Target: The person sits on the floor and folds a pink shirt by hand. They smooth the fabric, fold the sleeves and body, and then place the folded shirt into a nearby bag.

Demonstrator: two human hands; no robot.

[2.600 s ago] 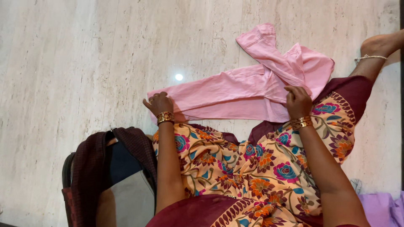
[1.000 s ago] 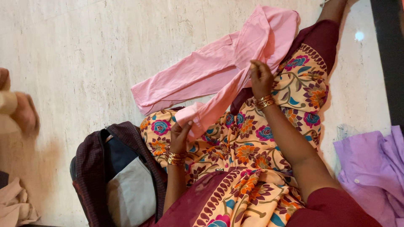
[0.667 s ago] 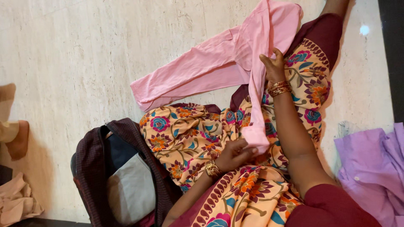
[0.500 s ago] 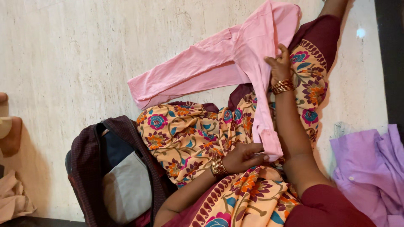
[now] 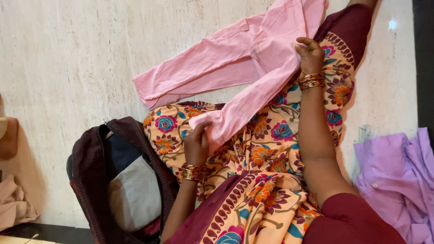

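Pink shirt [image 5: 235, 63] is spread partly on the pale floor [image 5: 68, 54] and partly over the lap, far and right of centre in the scene. Judged from how it lies, the folding is only begun: the body is not yet squared, one sleeve is stretched flat to the left on the floor, and the other sleeve is drawn taut down across the floral skirt [image 5: 266, 153] toward the near left. No finished fold is seen, so most of the work is left. The cloth is thin and soft, plain pink, lightly creased, with a stitched cuff at each sleeve end. Near left, an open dark bag [image 5: 122, 180] is stood against the knee; at the near right a lilac garment [image 5: 398, 176] is heaped on the floor. The cuff of the drawn sleeve is pinched by the left hand [image 5: 197, 143], fingers closed on it. The shoulder end is gripped by the right hand [image 5: 310, 56], closed on the cloth.
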